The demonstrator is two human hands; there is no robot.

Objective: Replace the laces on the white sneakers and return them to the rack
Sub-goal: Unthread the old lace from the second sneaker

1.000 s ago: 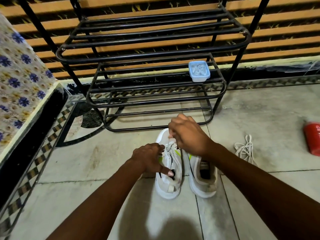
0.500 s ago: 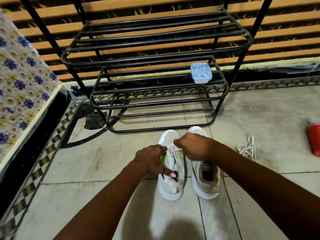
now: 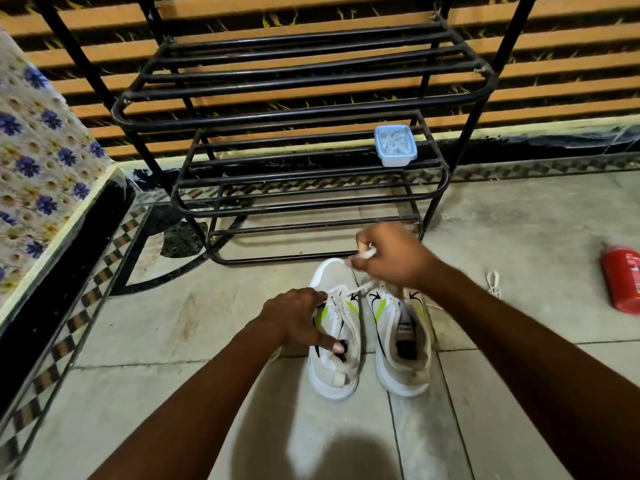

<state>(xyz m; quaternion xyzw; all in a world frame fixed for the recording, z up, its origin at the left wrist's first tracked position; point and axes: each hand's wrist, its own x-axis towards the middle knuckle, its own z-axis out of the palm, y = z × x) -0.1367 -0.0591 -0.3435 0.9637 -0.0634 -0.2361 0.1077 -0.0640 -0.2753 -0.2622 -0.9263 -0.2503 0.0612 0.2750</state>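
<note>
Our left hand clasped the left sneaker from its outer side. Its fingers curled over the upper and its forefinger extended to the collar. Our right hand, raised above that sneaker's toe, pinched the white lace in curled fingers. The lace ran taut down to the eyelets. The right sneaker stood on the floor beneath the right wrist. Ahead of both hands stood the black rack, with a blue box on its middle shelf. Right of the right forearm lay a loose lace, and farther out a red bottle.
</note>
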